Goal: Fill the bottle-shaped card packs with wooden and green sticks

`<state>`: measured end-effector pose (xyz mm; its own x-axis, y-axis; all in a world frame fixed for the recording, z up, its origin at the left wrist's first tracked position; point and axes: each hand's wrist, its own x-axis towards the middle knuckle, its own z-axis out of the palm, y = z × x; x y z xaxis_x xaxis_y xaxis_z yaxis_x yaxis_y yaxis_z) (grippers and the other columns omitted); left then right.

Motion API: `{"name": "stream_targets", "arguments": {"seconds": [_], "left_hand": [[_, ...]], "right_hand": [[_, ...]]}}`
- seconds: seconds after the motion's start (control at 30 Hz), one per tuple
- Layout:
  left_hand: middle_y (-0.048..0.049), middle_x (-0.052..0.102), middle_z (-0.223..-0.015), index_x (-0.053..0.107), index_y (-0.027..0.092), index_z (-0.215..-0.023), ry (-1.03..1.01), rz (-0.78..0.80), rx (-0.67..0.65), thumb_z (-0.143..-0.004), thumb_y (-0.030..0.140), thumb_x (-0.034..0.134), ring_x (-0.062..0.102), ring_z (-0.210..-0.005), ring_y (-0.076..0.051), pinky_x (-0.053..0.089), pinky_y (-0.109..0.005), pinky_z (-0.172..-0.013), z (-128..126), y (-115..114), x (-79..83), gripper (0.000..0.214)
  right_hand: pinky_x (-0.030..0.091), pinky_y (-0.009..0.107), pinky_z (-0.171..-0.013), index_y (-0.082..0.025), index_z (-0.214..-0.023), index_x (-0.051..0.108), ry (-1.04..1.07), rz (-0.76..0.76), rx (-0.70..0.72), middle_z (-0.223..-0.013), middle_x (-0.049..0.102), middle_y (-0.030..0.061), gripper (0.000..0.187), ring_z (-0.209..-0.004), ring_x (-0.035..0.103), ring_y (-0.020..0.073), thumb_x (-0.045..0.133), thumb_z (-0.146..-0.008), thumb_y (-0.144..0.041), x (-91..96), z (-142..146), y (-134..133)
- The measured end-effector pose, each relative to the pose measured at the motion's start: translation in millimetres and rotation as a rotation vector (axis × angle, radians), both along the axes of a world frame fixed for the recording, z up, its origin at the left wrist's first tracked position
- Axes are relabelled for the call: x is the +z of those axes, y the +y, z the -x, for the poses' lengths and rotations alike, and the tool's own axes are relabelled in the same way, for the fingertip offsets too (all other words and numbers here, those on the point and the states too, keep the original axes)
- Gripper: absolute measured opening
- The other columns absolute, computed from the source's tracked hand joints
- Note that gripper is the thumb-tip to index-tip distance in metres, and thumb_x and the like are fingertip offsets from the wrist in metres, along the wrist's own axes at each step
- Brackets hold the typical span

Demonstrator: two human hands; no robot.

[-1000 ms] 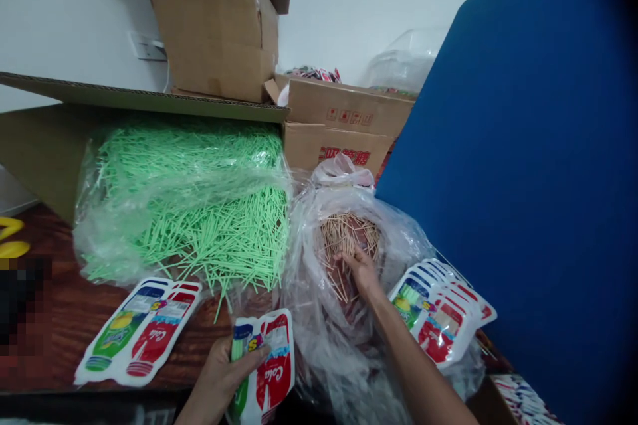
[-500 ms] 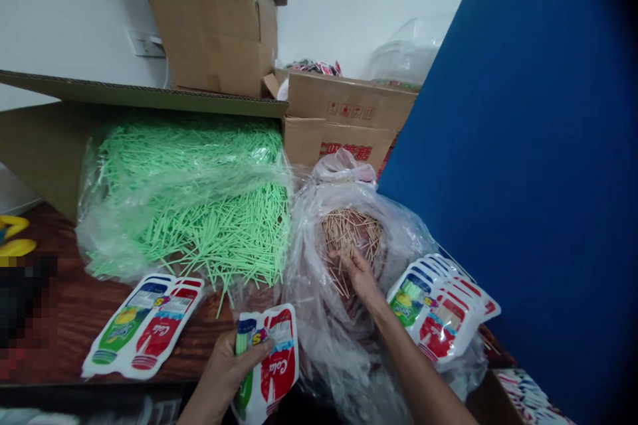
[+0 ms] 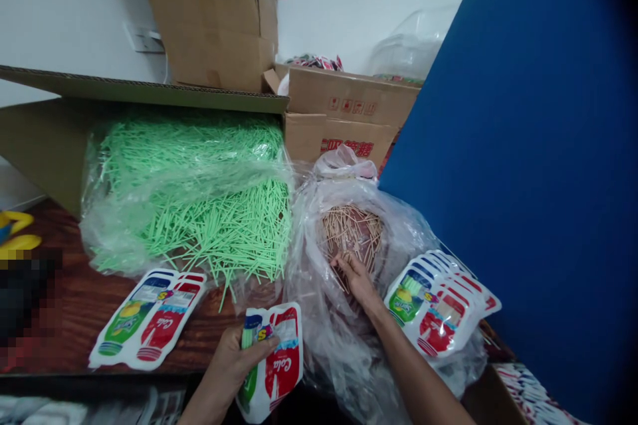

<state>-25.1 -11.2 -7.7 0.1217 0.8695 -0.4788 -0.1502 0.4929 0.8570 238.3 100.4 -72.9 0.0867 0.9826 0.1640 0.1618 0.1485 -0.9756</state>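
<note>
My left hand [image 3: 234, 362] is closed around a bottle-shaped printed pouch [image 3: 284, 365] with a green Sprite half and a red Cola half, thumb across its front. Pale green sticks show through the pouch's window. My right hand [image 3: 355, 275] reaches into the mouth of a clear plastic bag [image 3: 312, 279]. Its fingers are pinched together at the thin brown sticks [image 3: 343, 229] inside; how many they grip I cannot tell. Right of that forearm lies a fanned stack of filled pouches [image 3: 443, 319]. More pouches [image 3: 149, 319] lie on the table to the left.
A carton on its side holds a plastic bag of green sticks [image 3: 234, 219]. Behind stand a cardboard box [image 3: 214, 26] and a printed carton [image 3: 349, 103]. A large blue panel [image 3: 518, 166] bounds the right side. Yellow-handled scissors [image 3: 22, 242] lie far left on the wooden table [image 3: 74, 305].
My left hand, with the pouch, has shifted slightly right. My right hand stays in the bag, its fingertips slightly lower among the brown sticks. The whole view has shifted a little.
</note>
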Motion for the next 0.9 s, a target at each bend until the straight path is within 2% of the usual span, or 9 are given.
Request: {"name": "stream_targets", "arguments": {"seconds": [0.13,0.3,0.47,0.67,0.73,0.83,0.9], "left_hand": [[0.0003,0.066,-0.053,0.066,0.013,-0.061,0.001,-0.001,-0.022,-0.061,0.037,0.08,0.054,-0.047,-0.011,0.04,-0.019,-0.046,0,-2,2.1,0.028],[0.0008,0.064,-0.052,0.065,0.013,-0.06,0.0,-0.009,-0.067,-0.062,0.037,0.08,0.052,-0.046,-0.01,0.038,-0.019,-0.046,0,-3,2.7,0.028],[-0.0004,0.066,-0.054,0.066,0.013,-0.061,-0.024,-0.01,-0.105,-0.062,0.037,0.079,0.053,-0.047,-0.012,0.039,-0.02,-0.048,-2,-1,6.4,0.028],[0.0004,0.066,-0.055,0.066,0.013,-0.064,-0.077,-0.031,-0.114,-0.064,0.037,0.078,0.054,-0.047,-0.012,0.04,-0.02,-0.049,-2,-3,6.6,0.026],[0.0,0.068,-0.057,0.067,0.014,-0.068,-0.088,-0.036,-0.097,-0.065,0.037,0.078,0.056,-0.049,-0.013,0.042,-0.021,-0.05,-3,-2,5.9,0.025],[-0.0016,0.069,-0.059,0.068,0.013,-0.069,-0.087,-0.045,-0.101,-0.065,0.037,0.078,0.057,-0.05,-0.013,0.043,-0.021,-0.051,-8,2,7.3,0.026],[-0.0026,0.069,-0.059,0.068,0.012,-0.068,-0.076,-0.051,-0.1,-0.063,0.038,0.079,0.057,-0.05,-0.013,0.043,-0.021,-0.051,-11,5,9.1,0.028]], "right_hand": [[0.044,0.034,-0.083,-0.022,-0.079,0.064,0.138,0.026,-0.025,-0.077,0.066,0.0006,0.024,-0.079,0.059,0.0202,0.06,-0.08,-0.046,4.3,0,0],[0.048,0.038,-0.083,-0.024,-0.086,0.062,0.432,0.029,-0.073,-0.073,0.067,-0.0019,0.022,-0.078,0.066,0.0209,0.064,-0.078,-0.045,22.8,-1,4],[0.047,0.043,-0.094,-0.023,-0.084,0.062,0.67,0.007,-0.096,-0.076,0.07,-0.0012,0.021,-0.085,0.068,0.0217,0.071,-0.073,-0.039,40.3,-4,5],[0.048,0.044,-0.096,-0.024,-0.077,0.065,0.947,0.094,-0.057,-0.079,0.073,-0.0003,0.008,-0.091,0.069,0.0204,0.071,-0.074,-0.029,42.8,-4,3],[0.05,0.043,-0.094,-0.024,-0.076,0.065,0.871,0.075,-0.078,-0.081,0.074,0.0006,0.005,-0.092,0.069,0.0198,0.067,-0.078,-0.028,41.1,-4,5],[0.051,0.036,-0.089,-0.02,-0.075,0.066,0.485,-0.008,-0.154,-0.084,0.075,0.0015,0.021,-0.085,0.069,0.0158,0.053,-0.086,-0.032,36.7,-5,7],[0.048,0.03,-0.09,-0.022,-0.071,0.065,0.28,-0.035,-0.188,-0.083,0.075,-0.0006,0.024,-0.082,0.067,0.013,0.05,-0.086,-0.035,32.6,-8,6]]}}
